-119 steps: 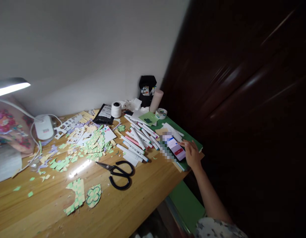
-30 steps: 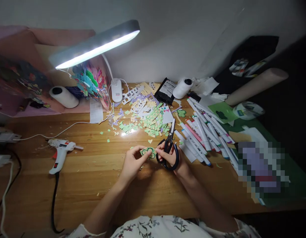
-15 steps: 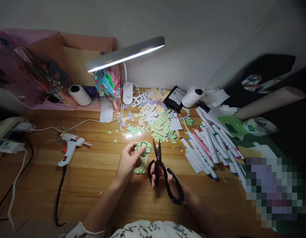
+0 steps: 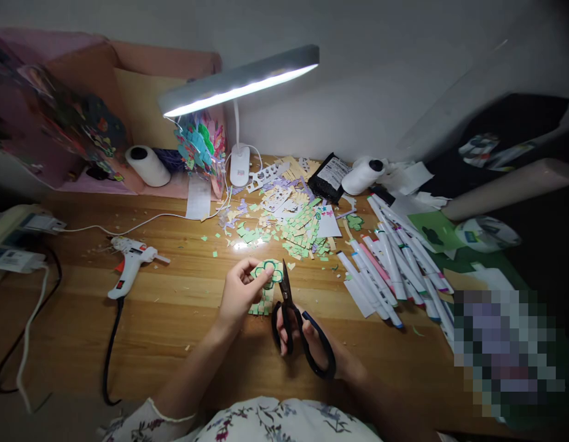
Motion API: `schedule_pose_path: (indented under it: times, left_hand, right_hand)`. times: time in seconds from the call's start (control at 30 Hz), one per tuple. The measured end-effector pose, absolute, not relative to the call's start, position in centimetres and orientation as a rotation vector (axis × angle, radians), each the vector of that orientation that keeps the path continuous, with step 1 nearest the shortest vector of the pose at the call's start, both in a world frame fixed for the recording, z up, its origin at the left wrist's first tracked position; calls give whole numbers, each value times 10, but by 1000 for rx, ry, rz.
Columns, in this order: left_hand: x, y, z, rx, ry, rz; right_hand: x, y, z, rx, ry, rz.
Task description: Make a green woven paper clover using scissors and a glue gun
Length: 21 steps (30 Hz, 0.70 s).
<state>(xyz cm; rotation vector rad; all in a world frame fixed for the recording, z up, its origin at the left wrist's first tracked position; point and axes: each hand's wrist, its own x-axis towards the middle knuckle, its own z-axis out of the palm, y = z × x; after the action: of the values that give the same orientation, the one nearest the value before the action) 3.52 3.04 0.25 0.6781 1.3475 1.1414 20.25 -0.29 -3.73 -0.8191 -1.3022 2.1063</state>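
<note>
Between thumb and fingers, my left hand pinches a light green paper piece with a dark green, rounded petal-like outline drawn on it. My right hand is wrapped round the black handles of a pair of scissors, blades pointing up and away from me. The blades are close together at the right edge of the paper piece; whether they bite into it I cannot tell. Just below my left fingers lies a small woven-looking patch of green and cream paper bits.
Paper scraps are heaped at the back under a lit desk lamp. Markers lie piled on the right. A glue gun with its cable is on the left. White thread spools and a black packet stand near the wall.
The scissors have moved left to the paper's edge, and their blades have come closer together. My left hand keeps its pinch on the paper piece. The camera view has shifted slightly.
</note>
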Motion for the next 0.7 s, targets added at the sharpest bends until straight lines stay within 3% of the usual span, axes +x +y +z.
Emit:
schedule_pose_path:
  times: [0.7]
  left_hand:
    - [33,30,3,686,1372,1111]
  right_hand:
    - [203,-7,-37,-910,-1385,2034]
